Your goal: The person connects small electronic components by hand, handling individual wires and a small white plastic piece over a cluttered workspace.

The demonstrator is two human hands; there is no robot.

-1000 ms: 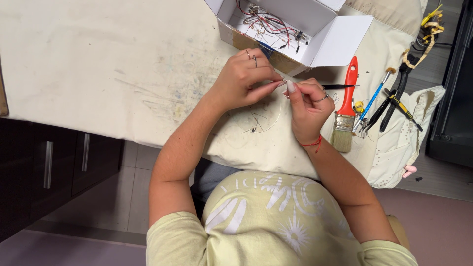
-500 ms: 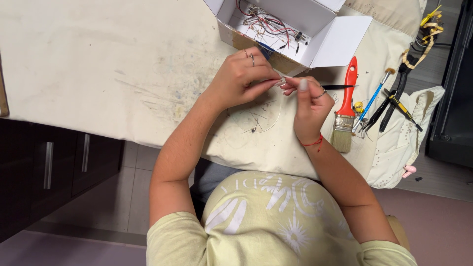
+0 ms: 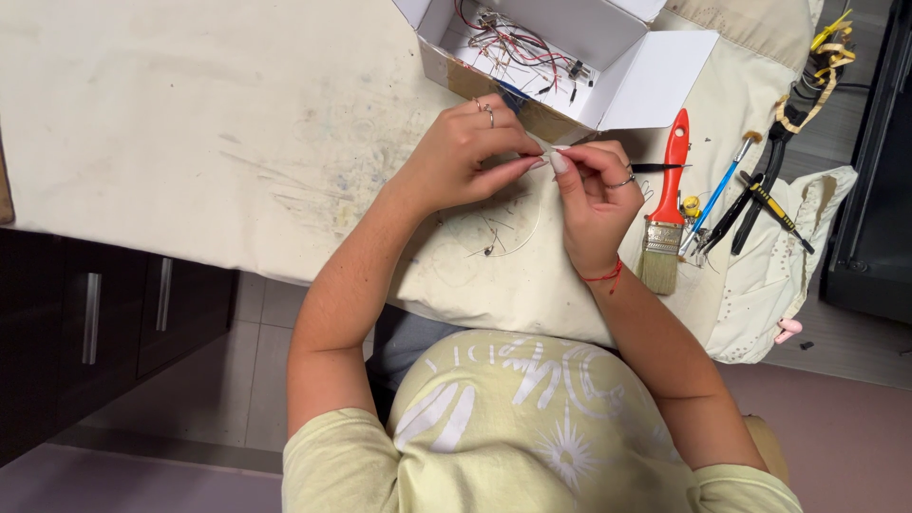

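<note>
With my left hand and right hand both pinching the small whitish strip, I keep fingertips close and pull gently.

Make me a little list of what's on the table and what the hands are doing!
left hand: pinches a thin pale wire
right hand: pinches the same wire
box: white, open, wires inside
paintbrush: red handle, beside right hand
cloth: stained, covers table
far right: pliers, blue-handled tool
</note>
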